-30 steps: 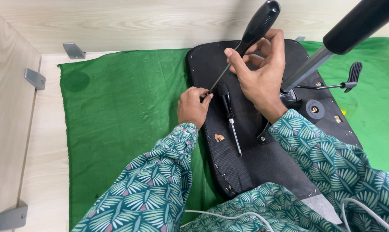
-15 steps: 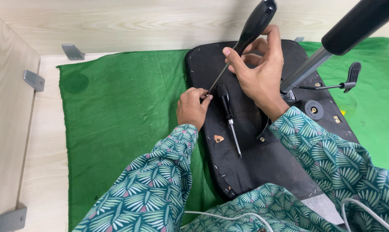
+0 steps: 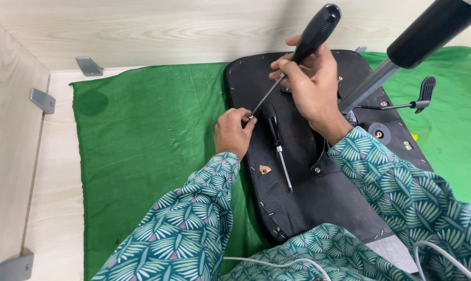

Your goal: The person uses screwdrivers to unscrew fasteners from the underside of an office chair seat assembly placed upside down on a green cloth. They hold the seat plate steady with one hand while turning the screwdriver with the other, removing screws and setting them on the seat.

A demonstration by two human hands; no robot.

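Note:
An upturned black chair seat (image 3: 318,198) lies on a green cloth (image 3: 152,135), underside facing me. My right hand (image 3: 311,86) grips a black-handled screwdriver (image 3: 313,34), slanted so its metal tip meets the seat's left edge. My left hand (image 3: 233,132) rests at that edge, fingers pinched around a small screw right at the tip. A second, smaller screwdriver (image 3: 277,143) lies loose on the seat between my hands.
The chair's metal column with a black sleeve (image 3: 402,52) rises at the upper right, a black lever (image 3: 420,96) beside it. Grey corner brackets (image 3: 42,100) are fixed to the pale wooden walls at the left. White cable (image 3: 433,250) crosses my lap.
The right hand and its screwdriver have shifted very slightly; the left hand stays pinched at the tip. Nothing was taken up or let go.

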